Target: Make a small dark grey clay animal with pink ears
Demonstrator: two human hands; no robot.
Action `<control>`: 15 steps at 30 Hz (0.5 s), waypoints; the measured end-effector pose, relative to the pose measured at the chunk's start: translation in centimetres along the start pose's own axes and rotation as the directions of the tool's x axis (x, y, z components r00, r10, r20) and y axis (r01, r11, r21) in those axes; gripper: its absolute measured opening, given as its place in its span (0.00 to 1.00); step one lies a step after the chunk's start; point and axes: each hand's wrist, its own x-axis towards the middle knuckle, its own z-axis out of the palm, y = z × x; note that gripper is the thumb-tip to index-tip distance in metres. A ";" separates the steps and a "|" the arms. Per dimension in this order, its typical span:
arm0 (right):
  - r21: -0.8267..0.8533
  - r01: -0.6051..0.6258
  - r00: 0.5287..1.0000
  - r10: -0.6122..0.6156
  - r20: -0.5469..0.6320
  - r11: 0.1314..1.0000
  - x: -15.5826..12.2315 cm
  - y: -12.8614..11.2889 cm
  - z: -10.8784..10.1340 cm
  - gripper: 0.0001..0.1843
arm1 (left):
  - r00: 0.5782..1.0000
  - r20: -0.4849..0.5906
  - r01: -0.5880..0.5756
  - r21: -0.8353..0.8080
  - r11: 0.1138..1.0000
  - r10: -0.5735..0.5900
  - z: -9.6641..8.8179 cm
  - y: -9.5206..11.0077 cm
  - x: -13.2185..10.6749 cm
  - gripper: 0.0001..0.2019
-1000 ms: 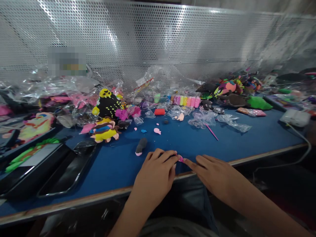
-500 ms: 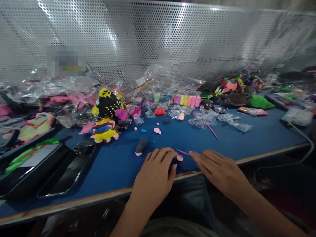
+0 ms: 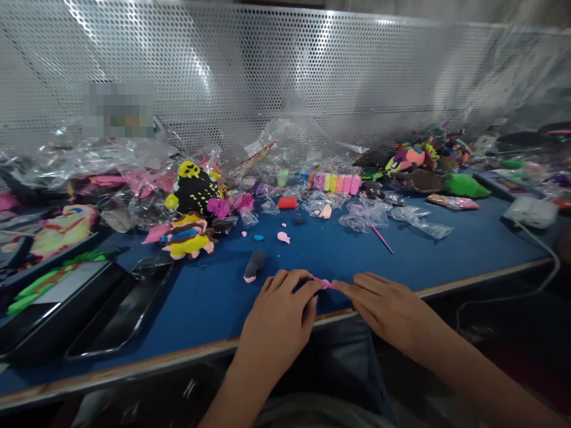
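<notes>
On the blue table, close to its front edge, my left hand rests with bent fingers, the tips pinching a small pink clay piece. My right hand comes in from the right and grips a thin pink stick. The stick's tip lies across the clay piece and reaches my left fingertips. Both hands meet at that spot. Just to the left of my left hand lies a black clay roll with a pink end.
Clay figures, a row of coloured clay bars, a red block, loose bits, a second pink stick and plastic bags crowd the back. Black trays sit left, a white box with cable right. A perforated metal panel closes the rear.
My right hand drew back a little, showing the pink stick and the clay piece lying on the table, then returned so the stick lies over the piece at my left fingertips.
</notes>
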 end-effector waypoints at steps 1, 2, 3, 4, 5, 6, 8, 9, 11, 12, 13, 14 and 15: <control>0.009 -0.012 0.998 0.012 -0.057 1.000 -0.1 0.1 0.1 0.18 | 1.000 -0.004 0.004 0.001 1.000 -0.004 0.0 0.0 0.0 0.17; 0.005 -0.017 0.994 0.017 -0.105 1.000 -0.1 0.2 0.2 0.17 | 1.000 -0.006 0.007 0.001 1.000 -0.007 0.0 0.0 0.0 0.17; -0.009 -0.015 0.991 0.013 -0.135 1.000 -0.2 0.3 0.4 0.17 | 1.000 -0.007 0.008 0.000 1.000 -0.008 0.0 0.1 0.0 0.17; -0.027 -0.007 0.989 0.003 -0.145 1.000 -0.2 0.3 0.5 0.17 | 1.000 -0.005 0.007 -0.002 1.000 -0.007 0.0 0.1 0.0 0.17; -0.044 0.004 0.990 -0.010 -0.137 0.999 -0.3 0.4 0.7 0.17 | 1.000 -0.001 0.005 -0.003 1.000 -0.005 0.0 0.1 0.0 0.16; -0.053 0.015 0.993 -0.021 -0.117 0.998 -0.3 0.4 0.8 0.18 | 1.000 0.001 0.004 -0.004 1.000 -0.004 0.0 0.1 0.0 0.16; -0.045 0.022 0.998 -0.025 -0.062 0.999 -0.3 0.3 0.9 0.18 | 1.000 0.001 0.003 0.000 1.000 -0.003 0.0 0.1 0.1 0.15; -0.035 0.020 0.999 -0.022 -0.037 0.999 -0.2 0.3 0.9 0.18 | 1.000 -0.001 0.002 0.003 1.000 -0.002 0.0 0.1 0.2 0.15; 0.001 0.001 1.000 -0.001 -0.002 1.000 -0.1 0.3 0.9 0.18 | 1.000 -0.001 -0.007 0.014 1.000 0.007 0.0 0.1 0.2 0.16; 0.029 -0.019 1.000 0.019 0.011 0.999 -0.1 0.3 0.9 0.18 | 1.000 0.004 -0.014 0.020 1.000 0.014 0.0 0.1 0.1 0.17; 0.063 -0.047 0.999 0.046 0.023 0.997 -0.1 0.3 0.9 0.18 | 1.000 0.010 -0.021 0.027 0.999 0.021 0.0 0.1 0.1 0.18; 0.102 -0.079 0.997 0.076 0.034 0.992 -0.1 0.3 0.9 0.18 | 1.000 0.015 -0.027 0.037 0.999 0.027 0.0 0.0 0.1 0.18; 0.140 -0.110 0.993 0.104 0.047 0.984 -0.1 0.3 0.9 0.18 | 0.999 0.018 -0.033 0.046 0.998 0.032 0.0 0.0 0.0 0.18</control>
